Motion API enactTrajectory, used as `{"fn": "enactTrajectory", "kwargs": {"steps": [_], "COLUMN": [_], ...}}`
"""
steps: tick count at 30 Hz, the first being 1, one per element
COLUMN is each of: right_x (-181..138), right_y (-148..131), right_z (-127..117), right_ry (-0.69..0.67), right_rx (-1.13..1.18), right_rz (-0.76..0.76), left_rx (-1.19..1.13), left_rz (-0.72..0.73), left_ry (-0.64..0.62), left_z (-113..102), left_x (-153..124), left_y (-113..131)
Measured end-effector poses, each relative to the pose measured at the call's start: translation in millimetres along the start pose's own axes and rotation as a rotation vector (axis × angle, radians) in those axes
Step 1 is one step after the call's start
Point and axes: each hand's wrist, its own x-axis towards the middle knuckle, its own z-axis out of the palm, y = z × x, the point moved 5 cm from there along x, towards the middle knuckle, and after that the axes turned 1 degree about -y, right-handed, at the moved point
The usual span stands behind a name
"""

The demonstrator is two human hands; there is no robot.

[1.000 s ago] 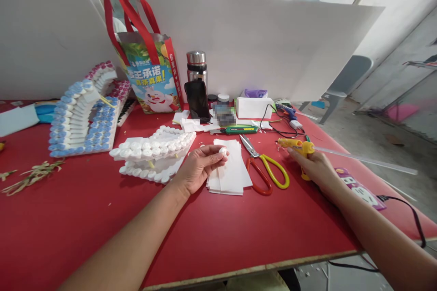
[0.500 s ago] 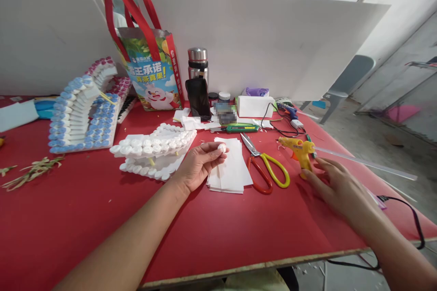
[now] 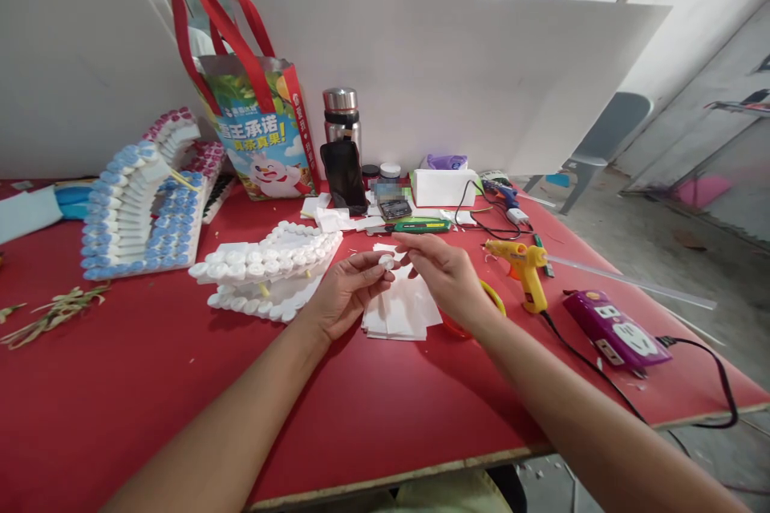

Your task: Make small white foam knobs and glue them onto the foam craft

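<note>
My left hand point(image 3: 346, 292) pinches a small white cap point(image 3: 386, 261) between thumb and fingers, just above a stack of white paper strips point(image 3: 404, 309). My right hand point(image 3: 445, 276) has come over to it, fingertips touching the cap, fingers partly curled; whether they grip it I cannot tell. Left of my hands lies a white curved model point(image 3: 265, 266) covered with rows of white caps. The yellow glue gun point(image 3: 524, 266) stands on the red table point(image 3: 180, 385) to the right, untouched.
A blue-capped curved model point(image 3: 141, 204) sits at the left, a printed shopping bag point(image 3: 261, 128), steel flask point(image 3: 340, 114), black phone point(image 3: 344, 175) and white box point(image 3: 445, 187) at the back. Purple power strip point(image 3: 613, 330) with cable at right. Scissors point(image 3: 490, 296) mostly hidden under my right hand. White boards stand behind.
My right hand let go of the glue gun, left it standing on the table, and moved left to meet my left hand at the white cap. The left hand barely moved.
</note>
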Motion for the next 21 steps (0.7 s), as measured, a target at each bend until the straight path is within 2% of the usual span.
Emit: {"fn": "enactTrajectory", "kwargs": {"steps": [3, 8, 16, 21], "right_x": [0, -11, -9, -9], "right_y": [16, 18, 18, 19], "right_z": [14, 17, 17, 16], "right_ry": [0.005, -0.043, -0.078, -0.069], "right_rx": [0.145, 0.258, 0.327, 0.307], "right_rz": [-0.009, -0.006, 0.021, -0.018], "left_rx": [-0.015, -0.032, -0.017, 0.005], "left_rz": [0.011, -0.002, -0.015, -0.024], "left_ry": [-0.022, -0.033, -0.027, -0.043], "left_z": [-1, 3, 5, 2], "left_x": [1, 0, -1, 0], "left_y": [0, -1, -1, -3]}}
